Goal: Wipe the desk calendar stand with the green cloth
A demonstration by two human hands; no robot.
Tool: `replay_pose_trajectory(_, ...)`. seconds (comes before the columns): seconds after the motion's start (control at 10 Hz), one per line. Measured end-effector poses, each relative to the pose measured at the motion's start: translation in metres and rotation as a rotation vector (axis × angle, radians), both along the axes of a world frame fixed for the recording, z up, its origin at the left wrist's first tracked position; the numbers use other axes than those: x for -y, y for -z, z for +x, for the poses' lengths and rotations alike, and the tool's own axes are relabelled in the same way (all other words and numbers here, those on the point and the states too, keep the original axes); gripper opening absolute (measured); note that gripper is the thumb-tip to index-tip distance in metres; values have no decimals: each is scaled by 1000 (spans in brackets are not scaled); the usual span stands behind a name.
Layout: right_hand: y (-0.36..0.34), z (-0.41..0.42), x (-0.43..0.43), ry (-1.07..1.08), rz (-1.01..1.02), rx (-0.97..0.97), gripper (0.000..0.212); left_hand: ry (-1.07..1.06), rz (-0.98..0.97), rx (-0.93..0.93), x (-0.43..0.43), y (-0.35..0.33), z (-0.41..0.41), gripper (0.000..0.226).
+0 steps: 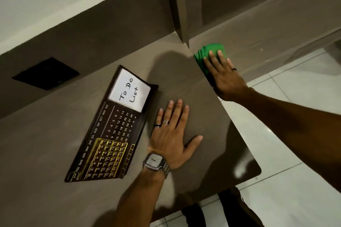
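Head view: right hand [224,75] lies flat, fingers spread, on the folded green cloth [208,55] at the desk [55,134] edge, pressing rather than pinching. Left hand [172,134] rests open on bare desk, just beside the calendar stand [108,131]. Best next: gather the cloth, steady the stand.

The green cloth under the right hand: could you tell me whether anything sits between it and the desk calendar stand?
Yes. The left hand lies flat on the desk directly between the green cloth, which the right hand presses at the desk's edge, and the calendar stand. Nothing else is in the way.
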State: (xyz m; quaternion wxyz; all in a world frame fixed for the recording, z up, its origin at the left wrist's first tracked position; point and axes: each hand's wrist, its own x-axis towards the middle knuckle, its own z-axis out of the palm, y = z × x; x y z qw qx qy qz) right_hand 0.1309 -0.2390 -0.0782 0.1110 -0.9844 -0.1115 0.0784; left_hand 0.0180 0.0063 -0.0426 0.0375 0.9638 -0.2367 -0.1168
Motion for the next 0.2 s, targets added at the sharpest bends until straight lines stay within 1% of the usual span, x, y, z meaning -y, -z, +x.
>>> replay_pose_trajectory(0.1, -13, 4, 4, -20, 20, -23, 80, 5, 12, -19, 1, -3, 1, 87)
replay_pose_trajectory(0.2, -40, 11, -6, 91, 309, 160, 60, -5, -25, -95, 0, -16, 1, 83)
